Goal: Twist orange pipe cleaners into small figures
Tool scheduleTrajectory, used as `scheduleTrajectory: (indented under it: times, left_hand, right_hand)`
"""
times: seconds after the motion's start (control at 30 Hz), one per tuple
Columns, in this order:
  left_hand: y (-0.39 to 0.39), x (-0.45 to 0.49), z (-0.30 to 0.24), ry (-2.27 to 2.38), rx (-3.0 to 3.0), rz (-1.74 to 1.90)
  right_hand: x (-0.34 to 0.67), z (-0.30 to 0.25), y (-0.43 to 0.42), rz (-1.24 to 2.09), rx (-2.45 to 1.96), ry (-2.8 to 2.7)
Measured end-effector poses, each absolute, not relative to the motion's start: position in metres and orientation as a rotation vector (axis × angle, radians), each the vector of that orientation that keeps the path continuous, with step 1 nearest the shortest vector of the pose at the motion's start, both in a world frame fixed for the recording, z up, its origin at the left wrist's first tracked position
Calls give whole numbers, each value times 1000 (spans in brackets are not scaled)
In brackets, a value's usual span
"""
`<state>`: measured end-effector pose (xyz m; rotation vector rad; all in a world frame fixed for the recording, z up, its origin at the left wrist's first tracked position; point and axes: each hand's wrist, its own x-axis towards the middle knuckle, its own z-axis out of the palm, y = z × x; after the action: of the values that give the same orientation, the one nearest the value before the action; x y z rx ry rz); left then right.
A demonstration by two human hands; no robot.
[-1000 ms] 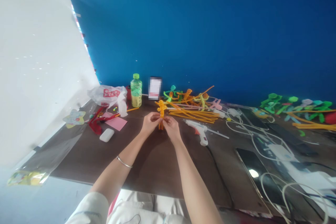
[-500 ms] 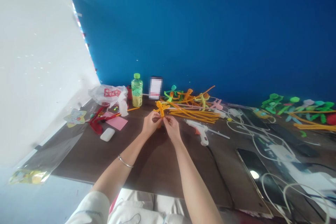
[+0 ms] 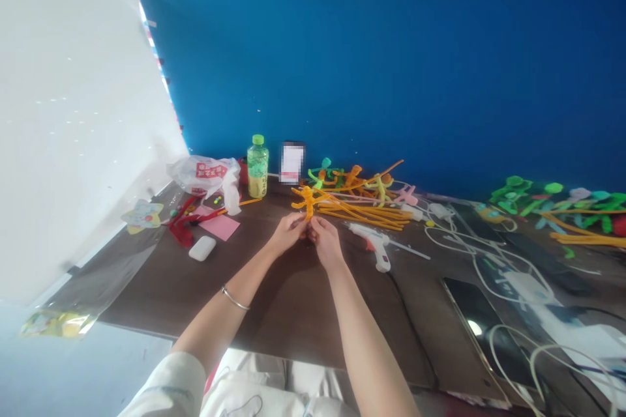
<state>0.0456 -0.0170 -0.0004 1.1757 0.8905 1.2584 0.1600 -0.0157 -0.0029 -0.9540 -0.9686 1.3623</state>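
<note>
My left hand [image 3: 287, 231] and my right hand [image 3: 325, 240] meet over the middle of the brown table [image 3: 293, 313]. Both pinch the lower end of a small orange pipe-cleaner figure [image 3: 308, 200], which stands up above my fingertips. Just beyond it lies a pile of orange pipe cleaners [image 3: 364, 212]. A silver bangle sits on my left wrist.
A green-capped bottle [image 3: 257, 167], a white plastic bag [image 3: 205, 175], a pink paper [image 3: 220, 227] and a white case [image 3: 202, 248] lie at the left. A white glue gun [image 3: 375, 247] lies right of my hands. Cables, a phone [image 3: 482, 329] and green figures [image 3: 548, 199] fill the right side.
The orange figure has shifted slightly right and tilted in my fingers. Both hands moved a little to the right and stayed pinched on it.
</note>
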Motion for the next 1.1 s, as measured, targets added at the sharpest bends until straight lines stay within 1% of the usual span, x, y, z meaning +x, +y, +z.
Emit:
scheduleTrajectory:
  times: [0.17, 0.27, 0.53, 0.8, 0.97, 1.1]
  left_hand:
    - [-19, 43, 1, 840, 1103, 1210]
    - [-16, 42, -2, 801, 1116, 1250]
    - [-5, 36, -10, 892, 1393, 1375]
    - [-5, 35, -9, 888, 1243, 1373]
    - [-2, 32, -14, 872, 1287, 1352]
    - [-3, 33, -14, 958, 1371, 1374]
  right_hand:
    - [160, -1, -17, 1428, -950, -975]
    - [160, 0, -17, 1433, -935, -982]
    - [162, 0, -16, 1395, -976, -1021]
    - [164, -4, -12, 1073, -1089, -1209]
    - [164, -6, -12, 928, -1102, -1271]
    - [162, -6, -14, 819, -1121, -1328]
